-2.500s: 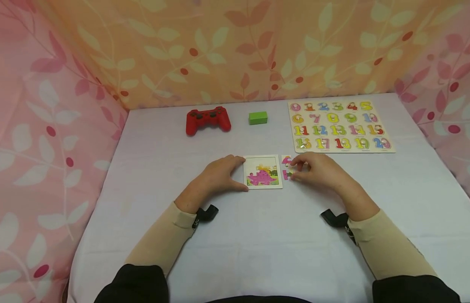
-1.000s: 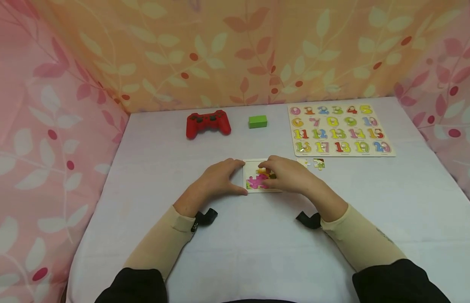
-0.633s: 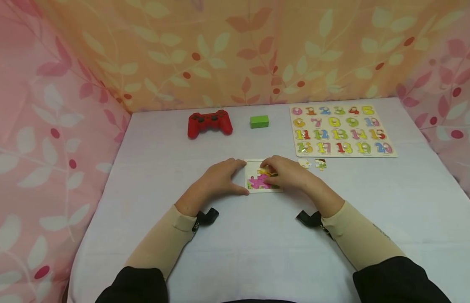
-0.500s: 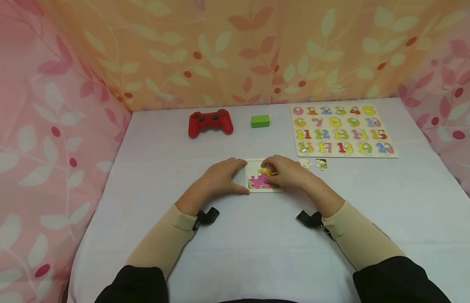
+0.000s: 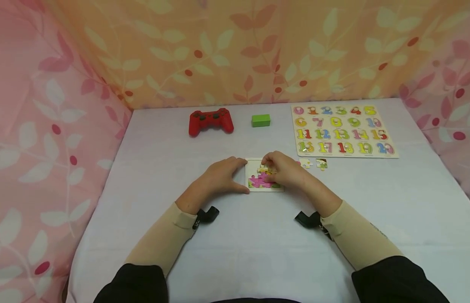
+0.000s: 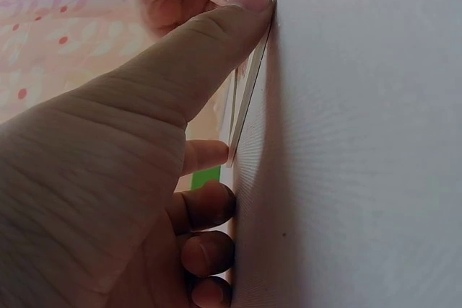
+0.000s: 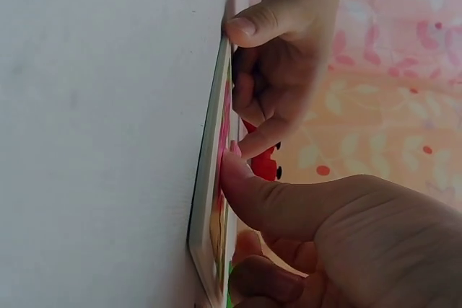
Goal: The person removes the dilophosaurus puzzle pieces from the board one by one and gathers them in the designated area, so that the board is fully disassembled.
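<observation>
A small jigsaw puzzle [image 5: 248, 169] in a white frame, with a pink dinosaur picture, lies on the table in the head view. My left hand [image 5: 216, 181] holds its left edge, the thumb at the near corner and the index finger at the far one. Over the puzzle's right part is my right hand [image 5: 291, 170], which pinches a puzzle piece [image 7: 235, 147] between thumb and fingers; most of that piece is hidden. Two loose puzzle pieces, a pale one [image 5: 306, 163] and a green-brown one [image 5: 322, 163], lie just beyond the right hand. A pink bit beside them is mostly covered.
A number puzzle board [image 5: 346, 130] lies at the back right. Behind the small puzzle are a green block [image 5: 261, 120] and a red game controller [image 5: 211, 122]. White cloth [image 5: 257, 252] covers the table, and patterned fabric [image 5: 219, 50] stands behind it.
My right hand has moved left from the loose pieces beside the frame to over the puzzle. Over the last half second its fingers shift slightly there. My left hand stays on the frame.
</observation>
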A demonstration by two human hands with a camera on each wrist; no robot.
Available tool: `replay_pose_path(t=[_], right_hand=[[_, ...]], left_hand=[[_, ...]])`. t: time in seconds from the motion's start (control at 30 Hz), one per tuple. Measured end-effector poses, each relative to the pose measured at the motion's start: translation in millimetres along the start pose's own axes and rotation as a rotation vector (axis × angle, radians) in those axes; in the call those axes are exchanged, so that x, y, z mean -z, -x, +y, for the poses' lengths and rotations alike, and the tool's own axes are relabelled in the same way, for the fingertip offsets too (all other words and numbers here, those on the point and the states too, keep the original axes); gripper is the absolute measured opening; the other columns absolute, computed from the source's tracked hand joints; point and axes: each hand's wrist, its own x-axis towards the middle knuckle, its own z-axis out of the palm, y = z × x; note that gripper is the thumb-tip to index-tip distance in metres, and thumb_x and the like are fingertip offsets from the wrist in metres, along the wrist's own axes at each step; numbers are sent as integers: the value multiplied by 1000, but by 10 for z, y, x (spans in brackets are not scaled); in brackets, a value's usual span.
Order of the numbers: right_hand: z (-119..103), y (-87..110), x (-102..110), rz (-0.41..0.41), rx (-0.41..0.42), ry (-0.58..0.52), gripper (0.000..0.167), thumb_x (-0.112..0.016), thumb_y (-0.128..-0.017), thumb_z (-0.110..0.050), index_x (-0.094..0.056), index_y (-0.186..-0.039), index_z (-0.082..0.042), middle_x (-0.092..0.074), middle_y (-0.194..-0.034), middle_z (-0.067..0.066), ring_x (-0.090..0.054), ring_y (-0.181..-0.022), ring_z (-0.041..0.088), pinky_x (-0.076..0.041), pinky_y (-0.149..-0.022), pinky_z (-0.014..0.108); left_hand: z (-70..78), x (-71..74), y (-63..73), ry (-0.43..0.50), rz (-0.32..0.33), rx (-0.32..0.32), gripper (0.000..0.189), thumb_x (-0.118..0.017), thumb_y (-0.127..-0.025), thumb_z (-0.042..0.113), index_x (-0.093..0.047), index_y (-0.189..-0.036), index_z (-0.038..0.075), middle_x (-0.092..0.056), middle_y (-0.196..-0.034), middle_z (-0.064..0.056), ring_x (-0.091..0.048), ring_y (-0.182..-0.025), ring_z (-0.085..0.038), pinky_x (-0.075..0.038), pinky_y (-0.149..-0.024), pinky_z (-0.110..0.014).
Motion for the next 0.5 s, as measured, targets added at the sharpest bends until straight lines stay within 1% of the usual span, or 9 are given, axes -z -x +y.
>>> replay_pose_path(t=[0.07,0.13,0.27,0.33,0.5], right_hand=[[-27,12,1,9,7,26,38,-83,-87,-12,-62,-118,-8,-59,-113,9,-54,-104,28,-45,-96,45],[-56,31,4,14,15,66,38,-83,-88,-13,-64,-120,-8,-62,-110,7,-56,-100,26,-47,-92,44],[-96,75,2,28,58,177,36,-80,-90,-15,-66,-123,-10,-64,-109,3,-58,-96,23,-51,-85,40],[-121,101,3,43,95,240,36,-79,-90,-15,-67,-123,-10,-64,-110,2,-59,-95,22,-52,-83,39],[-154,156,32,102,215,401,36,-79,-89,-18,-68,-122,-12,-64,-116,2,-63,-93,19,-54,-77,37]], left_hand=[[1,2,3,0,2,-1,97,-85,-75,61,-47,-153,18,-52,-151,0,-46,-138,-18,-39,-113,-43],[0,-1,5,0,5,-2,97,-85,-75,61,-47,-153,18,-52,-150,-1,-46,-138,-18,-39,-112,-43],[-1,-11,11,3,2,5,97,-85,-75,61,-47,-154,19,-52,-150,0,-46,-137,-18,-40,-112,-43],[-2,-17,11,3,0,9,97,-84,-75,62,-46,-154,20,-51,-150,0,-46,-138,-18,-39,-112,-43],[2,-12,11,1,5,10,97,-84,-75,62,-47,-154,20,-52,-150,1,-46,-137,-18,-39,-112,-44]])
